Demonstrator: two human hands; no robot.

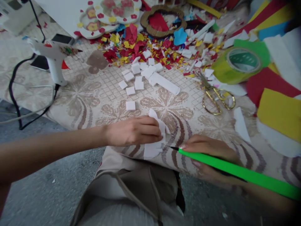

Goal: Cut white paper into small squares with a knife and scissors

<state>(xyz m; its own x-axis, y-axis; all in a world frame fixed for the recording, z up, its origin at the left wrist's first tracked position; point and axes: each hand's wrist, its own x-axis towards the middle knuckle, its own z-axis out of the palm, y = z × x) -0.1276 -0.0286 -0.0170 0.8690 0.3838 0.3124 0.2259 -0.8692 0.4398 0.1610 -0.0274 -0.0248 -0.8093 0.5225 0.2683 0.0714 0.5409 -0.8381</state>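
Observation:
My left hand (137,130) has its fingers bent together over a curved-edged white foam piece (152,150), holding it near the table's front edge. Its fingers hide the middle of that piece. To the right, my right hand (209,149) is closed round a long bright green tool (225,164) with a black tapering tip. The thin point is directed left, close to the foam piece; whether they touch I cannot tell. Just beyond my left hand lies a small white foam square (130,105), and farther back sit several more squares (138,83) beside a rolled white strip (166,83).
Gold-handled scissors (218,100) lie right, by a yellow-green tape roll (240,64) and coloured foam sheets (282,113). A white glue gun (53,58) with a dark cord (11,84) stands left. Red and yellow scraps (134,47) and a brown flower-shaped frame (144,18) are behind.

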